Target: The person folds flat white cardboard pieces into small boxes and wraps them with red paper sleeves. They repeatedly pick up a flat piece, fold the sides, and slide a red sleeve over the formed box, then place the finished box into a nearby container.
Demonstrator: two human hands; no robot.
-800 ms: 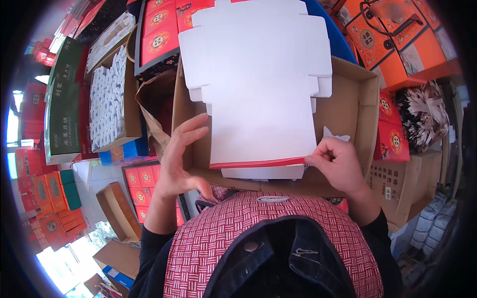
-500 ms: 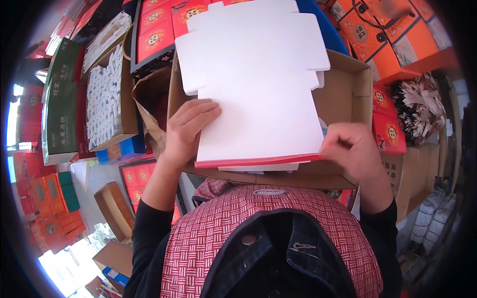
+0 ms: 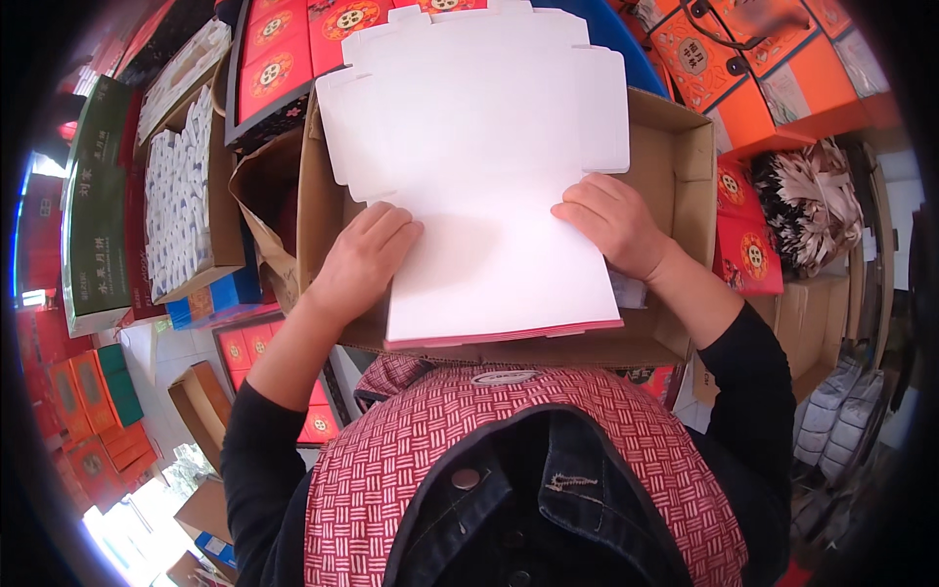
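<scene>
Right hand (image 3: 611, 225) has shifted up from the white cardboard's (image 3: 484, 127) near corner, pinching its right edge. Left hand (image 3: 367, 256) pinches the left edge; the cardboard is over the brown carton (image 3: 673, 171).

A white, red-edged carton blank (image 3: 479, 176) lies unfolded over an open cardboard box (image 3: 675, 196).

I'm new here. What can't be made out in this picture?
In the head view:
White card: underside, facing away; layers too thin to count.
Brown carton: floor beneath the card, covered by it.
Left hand, right hand: any grip under the card, which hides it.
Red boxes, upper left: far end, cut off by the top edge.
</scene>
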